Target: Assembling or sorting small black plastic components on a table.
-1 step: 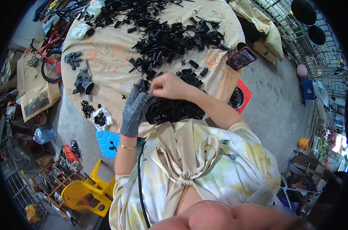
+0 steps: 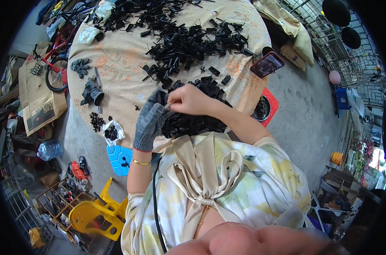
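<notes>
My left hand point(image 2: 150, 121), in a grey knit glove, is closed around a small black plastic part point(image 2: 160, 97), mostly hidden by the fingers. My bare right hand point(image 2: 189, 100) meets it from the right, its thumb and fingers pinched together at the glove. Whatever sits in that pinch is too small to make out. Beneath and beside my hands lies a near pile of black plastic parts point(image 2: 195, 123). A larger, loose heap of similar parts point(image 2: 188, 44), some with thin stems, spreads over the far side of the table.
On the cloth-covered table point(image 2: 121, 80) lie dark grey gloves point(image 2: 92, 92), a pen-like stick point(image 2: 98, 76), small black pieces point(image 2: 97, 121) and a white plastic bag point(image 2: 111, 131) holding more. A phone point(image 2: 267, 64) leans at the right edge. Blue point(image 2: 118, 159) and red stools point(image 2: 270, 108) stand beside the table.
My left fingers have curled in more around the black part. My right hand has shifted slightly toward me, still pinched against the glove.
</notes>
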Action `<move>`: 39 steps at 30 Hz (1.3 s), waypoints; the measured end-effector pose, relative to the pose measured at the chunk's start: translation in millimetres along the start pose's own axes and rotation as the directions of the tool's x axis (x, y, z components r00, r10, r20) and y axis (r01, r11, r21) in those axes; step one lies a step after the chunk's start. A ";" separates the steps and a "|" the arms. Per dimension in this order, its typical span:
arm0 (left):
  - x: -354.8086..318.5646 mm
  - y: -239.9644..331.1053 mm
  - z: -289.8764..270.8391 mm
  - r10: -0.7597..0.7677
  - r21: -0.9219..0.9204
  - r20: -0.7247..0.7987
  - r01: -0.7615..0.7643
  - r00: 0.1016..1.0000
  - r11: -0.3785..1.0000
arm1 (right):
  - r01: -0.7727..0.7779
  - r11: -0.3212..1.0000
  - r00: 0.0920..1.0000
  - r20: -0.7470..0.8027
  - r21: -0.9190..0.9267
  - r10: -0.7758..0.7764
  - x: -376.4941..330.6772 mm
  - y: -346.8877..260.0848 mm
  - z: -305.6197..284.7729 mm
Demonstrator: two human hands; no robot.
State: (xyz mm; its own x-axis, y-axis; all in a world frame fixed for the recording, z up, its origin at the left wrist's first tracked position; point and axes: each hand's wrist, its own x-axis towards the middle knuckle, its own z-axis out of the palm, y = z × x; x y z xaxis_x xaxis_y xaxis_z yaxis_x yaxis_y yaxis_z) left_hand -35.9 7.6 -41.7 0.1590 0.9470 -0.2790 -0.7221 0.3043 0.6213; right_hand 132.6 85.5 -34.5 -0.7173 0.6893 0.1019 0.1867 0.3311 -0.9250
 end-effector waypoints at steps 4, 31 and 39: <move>7.1 2.4 14.1 -0.056 0.033 0.189 0.051 0.980 0.998 | 0.070 0.993 0.996 -0.052 -0.099 -0.076 -26.4 -14.7 -2.2; -14.7 -14.0 47.1 0.194 0.598 0.048 -0.184 0.980 0.780 | -0.227 0.929 0.965 -0.060 0.291 0.255 -48.7 -35.3 -8.9; -14.6 -22.3 44.3 0.456 0.828 0.269 -0.446 0.848 0.340 | -0.302 0.819 0.935 -0.018 0.488 0.355 -52.9 -26.3 0.5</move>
State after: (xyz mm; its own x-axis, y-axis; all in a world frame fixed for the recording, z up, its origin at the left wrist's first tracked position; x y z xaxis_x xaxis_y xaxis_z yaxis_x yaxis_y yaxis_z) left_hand 7.7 -8.5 -19.1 -0.0128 0.9698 0.2437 0.2412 -0.2335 0.9420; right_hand 165.2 39.9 -15.8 -0.5920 0.7734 -0.2266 0.0416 -0.2514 -0.9670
